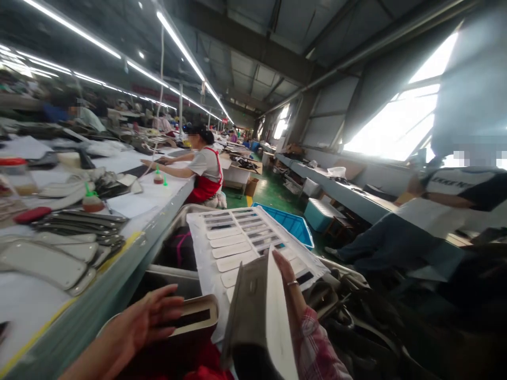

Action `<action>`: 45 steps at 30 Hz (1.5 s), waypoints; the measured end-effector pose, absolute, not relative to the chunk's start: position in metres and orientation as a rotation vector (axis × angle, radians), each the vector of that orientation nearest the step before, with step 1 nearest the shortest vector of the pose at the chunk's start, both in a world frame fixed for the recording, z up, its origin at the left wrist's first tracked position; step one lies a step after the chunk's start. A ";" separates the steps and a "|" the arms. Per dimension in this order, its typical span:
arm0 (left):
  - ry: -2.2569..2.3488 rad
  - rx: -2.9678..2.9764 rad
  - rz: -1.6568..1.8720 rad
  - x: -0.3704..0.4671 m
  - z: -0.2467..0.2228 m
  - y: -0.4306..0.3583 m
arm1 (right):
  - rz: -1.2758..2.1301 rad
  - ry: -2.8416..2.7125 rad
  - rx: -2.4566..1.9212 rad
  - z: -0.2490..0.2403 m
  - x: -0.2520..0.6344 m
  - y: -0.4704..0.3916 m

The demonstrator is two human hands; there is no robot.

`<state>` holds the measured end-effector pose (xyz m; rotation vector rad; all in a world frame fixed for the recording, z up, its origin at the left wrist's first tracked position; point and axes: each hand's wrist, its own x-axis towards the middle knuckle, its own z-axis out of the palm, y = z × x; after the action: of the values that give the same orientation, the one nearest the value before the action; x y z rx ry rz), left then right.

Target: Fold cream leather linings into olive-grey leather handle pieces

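We are seeing the left hand [152,316] with its fingers spread and straight, holding nothing that we are making out. It is partly covering a cream-rimmed piece [212,306] with a dark slot; whether the fingertips are touching it we cannot tell.

The dark grey piece [251,285] is standing tilted in front of the wearer, between the hands, its white side panel [276,311] facing right. The right hand [285,269] is lying along that panel with fingers extended; the panel is hiding part of the palm, so we are not able to tell whether it is gripping.

Behind, a white sheet [202,264] bearing rows of pale strips [229,261] is passing partly out of sight behind the grey piece. Its far corner is covering some of a blue crate [301,232]. At lower right, dark items [368,327] are blending into shadow, their outlines unclear. Red cloth [209,367] is being cut off by the bottom edge.
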<state>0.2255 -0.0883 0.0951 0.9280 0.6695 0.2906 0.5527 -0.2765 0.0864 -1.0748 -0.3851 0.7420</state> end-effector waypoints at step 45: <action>0.753 1.883 0.447 0.166 0.068 -0.035 | 0.044 -1.927 -1.891 0.088 0.413 -0.195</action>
<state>0.1660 -0.0350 0.0683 1.8826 0.7528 0.4467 0.4129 -0.1953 0.0876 -1.8907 -1.9268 0.0437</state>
